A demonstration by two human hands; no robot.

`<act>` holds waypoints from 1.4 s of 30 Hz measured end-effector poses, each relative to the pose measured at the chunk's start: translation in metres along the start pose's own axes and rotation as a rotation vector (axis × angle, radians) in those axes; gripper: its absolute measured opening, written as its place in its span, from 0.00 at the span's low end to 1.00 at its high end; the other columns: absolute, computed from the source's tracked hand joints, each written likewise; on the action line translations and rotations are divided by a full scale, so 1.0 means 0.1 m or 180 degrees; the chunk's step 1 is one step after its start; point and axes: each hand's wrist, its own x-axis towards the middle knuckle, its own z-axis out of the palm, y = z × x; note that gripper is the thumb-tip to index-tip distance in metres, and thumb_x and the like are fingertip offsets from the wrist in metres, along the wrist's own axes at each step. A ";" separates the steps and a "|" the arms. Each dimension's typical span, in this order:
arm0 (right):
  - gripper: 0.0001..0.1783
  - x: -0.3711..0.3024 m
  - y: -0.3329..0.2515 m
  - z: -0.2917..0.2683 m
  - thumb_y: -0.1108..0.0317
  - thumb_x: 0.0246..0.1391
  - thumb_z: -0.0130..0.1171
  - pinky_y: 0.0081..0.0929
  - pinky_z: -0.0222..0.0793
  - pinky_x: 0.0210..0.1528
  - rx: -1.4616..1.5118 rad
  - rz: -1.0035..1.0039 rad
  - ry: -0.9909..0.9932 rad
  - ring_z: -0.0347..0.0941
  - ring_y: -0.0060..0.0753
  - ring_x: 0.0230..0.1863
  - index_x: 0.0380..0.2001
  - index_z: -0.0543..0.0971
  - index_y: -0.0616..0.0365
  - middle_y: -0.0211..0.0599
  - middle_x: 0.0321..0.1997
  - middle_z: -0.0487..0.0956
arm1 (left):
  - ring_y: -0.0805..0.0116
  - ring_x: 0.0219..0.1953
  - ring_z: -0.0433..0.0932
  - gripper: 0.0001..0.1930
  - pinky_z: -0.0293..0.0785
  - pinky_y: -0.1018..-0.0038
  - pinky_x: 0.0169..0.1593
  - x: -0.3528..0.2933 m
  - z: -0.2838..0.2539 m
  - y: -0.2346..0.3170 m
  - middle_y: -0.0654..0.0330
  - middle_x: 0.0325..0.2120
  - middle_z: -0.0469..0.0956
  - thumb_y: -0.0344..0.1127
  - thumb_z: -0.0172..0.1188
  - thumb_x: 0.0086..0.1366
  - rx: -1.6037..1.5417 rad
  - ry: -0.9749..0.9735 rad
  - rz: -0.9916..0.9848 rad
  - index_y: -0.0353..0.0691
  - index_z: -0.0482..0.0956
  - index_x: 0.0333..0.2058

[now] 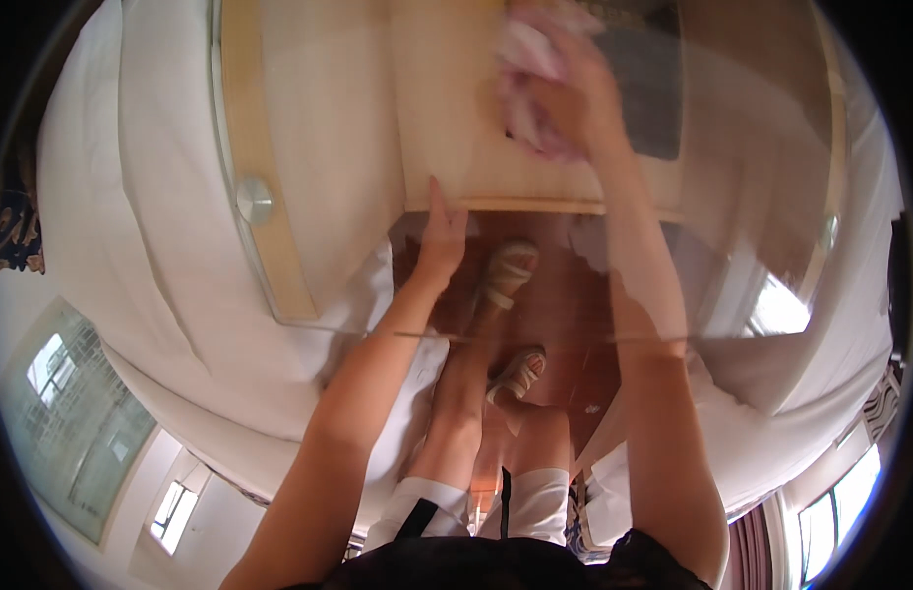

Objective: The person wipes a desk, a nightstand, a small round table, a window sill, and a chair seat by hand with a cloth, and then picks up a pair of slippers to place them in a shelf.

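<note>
My right hand [575, 108] is closed on a crumpled pink and white cloth [533, 84], pressed to a pale wooden surface [447, 108]; hand and cloth are blurred by motion. Close to the cloth, a dark grey rectangle [643, 93] shows on the same surface. My left hand [444, 236] rests at the front edge of the wood, with a finger stretched out along it. It appears to hold nothing, though some fingers are hidden. A clear, glass-like sheet [752, 197] seems to overlie part of the wood, and my right forearm shows through it.
On the left stands a pale wooden panel with a round metal knob [254, 200]. White bedding [171, 295] hangs at the left, and more white bedding [830, 364] lies at the right. My sandalled feet [516, 270] are on the reddish-brown floor [575, 364] below.
</note>
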 end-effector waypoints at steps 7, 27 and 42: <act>0.40 0.21 0.37 1.25 0.60 0.47 0.60 0.46 0.61 0.55 -0.2957 -0.0669 0.0691 0.63 0.53 0.56 0.62 0.55 0.54 0.56 0.54 0.68 | 0.59 0.57 0.63 0.29 0.62 0.64 0.57 -0.17 0.19 0.01 0.54 0.58 0.60 0.43 0.45 0.68 -0.2133 0.0532 -0.0507 0.46 0.48 0.64; 0.17 -1.31 0.08 -0.96 0.66 0.46 0.55 0.41 0.68 0.39 -0.2747 0.1255 0.0312 0.72 0.51 0.37 0.42 0.74 0.51 0.44 0.35 0.75 | 0.53 0.42 0.74 0.19 0.71 0.65 0.44 -0.02 0.51 0.43 0.45 0.45 0.70 0.34 0.55 0.63 0.0340 0.0685 0.1608 0.37 0.67 0.52; 0.10 -0.11 0.58 -0.87 0.66 0.45 0.58 0.45 0.65 0.45 -0.3271 0.0382 0.0720 0.70 0.45 0.44 0.34 0.78 0.52 0.36 0.37 0.76 | 0.46 0.48 0.67 0.32 0.66 0.64 0.52 1.05 0.98 1.04 0.47 0.46 0.68 0.23 0.64 0.50 0.0709 0.0694 0.2917 0.35 0.64 0.55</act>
